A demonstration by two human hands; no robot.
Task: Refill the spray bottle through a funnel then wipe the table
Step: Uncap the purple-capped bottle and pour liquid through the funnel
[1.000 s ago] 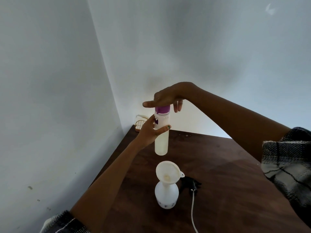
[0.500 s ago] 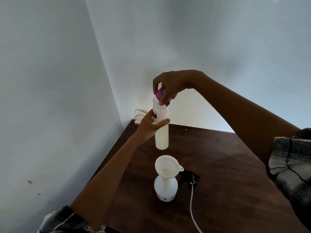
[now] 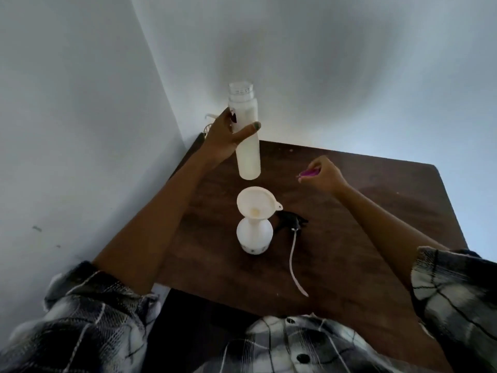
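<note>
My left hand (image 3: 224,137) grips the uncapped refill bottle (image 3: 246,135) upright above the funnel (image 3: 255,201) seated in the spray bottle (image 3: 254,236); my right hand (image 3: 324,173) pinches its purple cap (image 3: 309,172). Next, I judge: tilt and pour.

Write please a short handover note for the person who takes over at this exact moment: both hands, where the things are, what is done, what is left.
Left hand: grips the tall refill bottle upright in the air above the funnel; its neck is open.
Right hand: holds the purple cap over the table, to the right.
The funnel sits in the neck of the white spray bottle, which stands on the table.
The black spray head with its tube lies beside it, to the right.
Done: spray head off, funnel in, refill bottle uncapped.
Left: put the cap down, pour through the funnel, remove it, refit the spray head, wipe the table. No cloth is in view.
</note>
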